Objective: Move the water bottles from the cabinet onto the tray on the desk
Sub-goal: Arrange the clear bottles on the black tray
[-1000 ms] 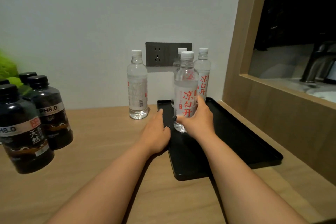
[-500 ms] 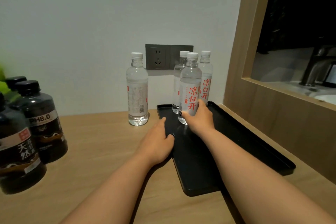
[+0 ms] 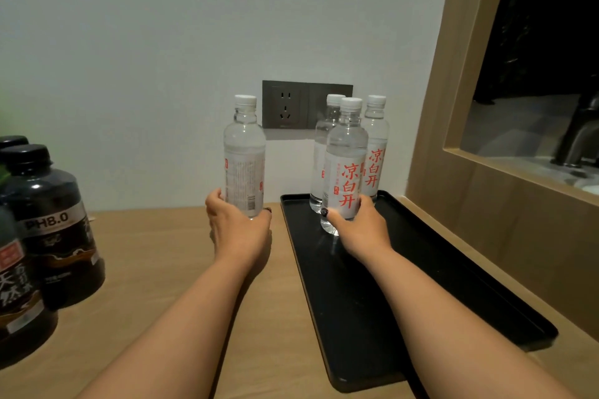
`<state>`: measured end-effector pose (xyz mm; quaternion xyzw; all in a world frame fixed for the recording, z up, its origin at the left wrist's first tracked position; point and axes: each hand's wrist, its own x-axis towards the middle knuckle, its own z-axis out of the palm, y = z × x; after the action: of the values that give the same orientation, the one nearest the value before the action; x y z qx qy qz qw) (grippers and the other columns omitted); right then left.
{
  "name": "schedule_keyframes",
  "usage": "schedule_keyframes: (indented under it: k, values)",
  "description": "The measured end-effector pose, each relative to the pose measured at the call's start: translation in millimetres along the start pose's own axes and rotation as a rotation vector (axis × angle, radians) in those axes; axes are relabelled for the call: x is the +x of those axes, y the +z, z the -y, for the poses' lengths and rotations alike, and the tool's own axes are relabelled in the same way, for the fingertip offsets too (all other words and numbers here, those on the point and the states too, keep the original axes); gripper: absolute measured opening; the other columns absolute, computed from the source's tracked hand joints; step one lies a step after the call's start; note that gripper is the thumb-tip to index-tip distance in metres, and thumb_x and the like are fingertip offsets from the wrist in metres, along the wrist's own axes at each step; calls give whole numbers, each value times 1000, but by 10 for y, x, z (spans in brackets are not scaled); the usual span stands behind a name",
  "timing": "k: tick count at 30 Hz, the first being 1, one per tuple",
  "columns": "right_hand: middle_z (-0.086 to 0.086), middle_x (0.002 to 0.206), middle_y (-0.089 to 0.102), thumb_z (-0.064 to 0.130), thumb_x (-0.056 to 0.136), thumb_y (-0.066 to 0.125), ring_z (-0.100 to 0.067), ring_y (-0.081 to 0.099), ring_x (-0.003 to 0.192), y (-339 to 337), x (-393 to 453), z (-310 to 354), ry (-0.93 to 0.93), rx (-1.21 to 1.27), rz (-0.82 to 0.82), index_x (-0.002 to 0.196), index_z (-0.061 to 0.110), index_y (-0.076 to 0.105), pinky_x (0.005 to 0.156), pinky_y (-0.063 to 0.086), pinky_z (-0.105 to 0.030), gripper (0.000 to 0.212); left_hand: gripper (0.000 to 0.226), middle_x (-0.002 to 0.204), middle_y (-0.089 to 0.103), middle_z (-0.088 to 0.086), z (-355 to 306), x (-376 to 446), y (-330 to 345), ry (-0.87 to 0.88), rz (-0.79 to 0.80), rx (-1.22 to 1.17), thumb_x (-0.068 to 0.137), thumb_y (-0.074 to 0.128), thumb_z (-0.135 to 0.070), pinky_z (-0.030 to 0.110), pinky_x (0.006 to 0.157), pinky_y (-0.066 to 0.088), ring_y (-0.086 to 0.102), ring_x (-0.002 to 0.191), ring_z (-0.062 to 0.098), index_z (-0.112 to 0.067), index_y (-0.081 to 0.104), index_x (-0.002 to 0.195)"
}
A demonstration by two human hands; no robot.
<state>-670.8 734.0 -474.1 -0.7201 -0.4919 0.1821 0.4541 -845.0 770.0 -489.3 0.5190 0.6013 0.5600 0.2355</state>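
Observation:
A black tray (image 3: 421, 272) lies on the wooden desk (image 3: 155, 269) against the right wall. Three clear water bottles with white caps stand at its far end. My right hand (image 3: 359, 227) grips the base of the nearest one (image 3: 345, 162), which has red characters on its label. Behind it stand a second bottle (image 3: 322, 152) and a third bottle (image 3: 377, 146). Left of the tray, my left hand (image 3: 240, 227) grips the lower part of a fourth water bottle (image 3: 244, 155), upright on or just above the desk.
Several dark bottles (image 3: 48, 223) with black caps stand at the left edge of the desk. A grey wall socket (image 3: 306, 105) sits behind the water bottles. A wooden frame (image 3: 460, 126) rises along the right, with a faucet (image 3: 580, 136) beyond its opening.
My left hand left the tray's edge, reached forward and took hold of the lone bottle left of the tray. My right hand stays on the front bottle on the tray.

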Motion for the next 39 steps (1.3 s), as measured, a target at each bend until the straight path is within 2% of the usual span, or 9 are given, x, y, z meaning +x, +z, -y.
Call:
schedule_keyframes:
  k: [10,16,20,22,24,28,30,34,39]
  values:
    - [-15,144,31,32,73,81,-30,40,129,-9,21,88,53,29,14,144,4,23,102,39,-35,95,69,127,50,6,66,200,-29,-2,32,-25,72,82,-23,29,83,50,54,114,24,-17,38,124]
    - [-14,150,11,26,70,83,-37,28,136,-31,-57,228,42,26,48,152,14,-2,114,31,-46,119,54,117,69,7,24,-12,-566,-153,669,-411,75,72,4,36,78,58,65,108,25,-14,59,124]
    - [-11,156,-8,9,76,73,-36,4,143,-116,-226,432,-37,-81,36,151,16,-18,120,17,-46,118,51,118,69,9,36,-173,-778,-15,898,-275,76,73,2,43,99,47,63,114,24,-13,62,123]
    - [-10,156,-8,6,75,70,-34,3,143,-180,-335,521,-150,-121,-38,151,15,-13,119,17,-48,113,52,120,68,8,39,-271,-847,-5,917,-282,78,71,2,41,100,48,62,115,22,-13,60,126]
    - [-9,150,13,5,75,68,-29,22,137,-275,-450,613,-305,-97,-75,149,15,9,109,33,-41,95,55,122,68,5,39,-358,-899,14,897,-291,78,72,1,37,98,49,62,116,19,-15,56,129]
    - [5,123,49,12,83,67,-11,55,107,-304,-733,671,-432,111,160,124,22,47,84,50,-27,47,85,123,66,-3,50,-431,-891,23,775,-292,58,90,-17,35,97,50,62,116,13,-24,49,131]
    - [7,120,52,16,81,71,-6,55,105,-194,-874,606,-461,212,230,122,25,45,79,51,-22,49,88,124,64,-3,41,-450,-848,35,752,-253,54,92,-18,36,97,51,60,117,13,-25,47,130]
    - [11,124,49,28,72,80,-3,50,112,-25,-923,438,-473,198,253,130,30,38,78,47,-15,71,62,117,65,-5,1,-510,-800,124,725,-140,70,81,-1,25,90,54,63,110,9,-25,52,119]
    - [19,110,55,27,76,79,10,52,93,-17,-906,383,-474,208,264,125,29,49,68,46,-9,58,57,108,65,-12,-44,-573,-788,204,590,-94,67,82,-1,8,71,50,62,99,-5,-29,55,109]
